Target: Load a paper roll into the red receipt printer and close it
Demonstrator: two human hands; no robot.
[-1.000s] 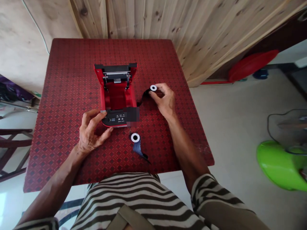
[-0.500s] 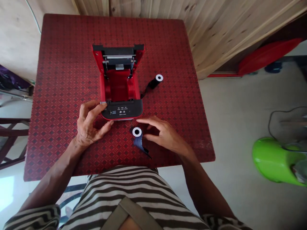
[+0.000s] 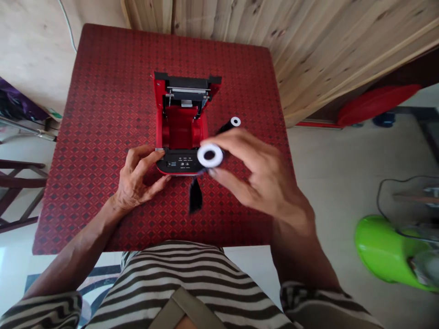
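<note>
A small red printer [image 3: 181, 132] stands open on the red patterned table [image 3: 103, 114], its lid tipped back and its paper bay empty. My left hand [image 3: 137, 180] grips the printer's front left corner. My right hand [image 3: 260, 178] is raised above the table and pinches a roll with a white core [image 3: 210, 156]; a dark strip [image 3: 195, 201] hangs down from it. A second dark roll with a white core [image 3: 232, 124] lies on the table just right of the printer.
Wooden wall boards rise behind the table. A green plastic object [image 3: 387, 251] sits on the floor at right, a red one [image 3: 373, 103] by the wall. Dark chair rails [image 3: 17, 183] stand at left. My striped clothing fills the bottom.
My right hand left the far roll beside the printer, moved to the near roll and has lifted it off the table. My left hand has stayed on the printer.
</note>
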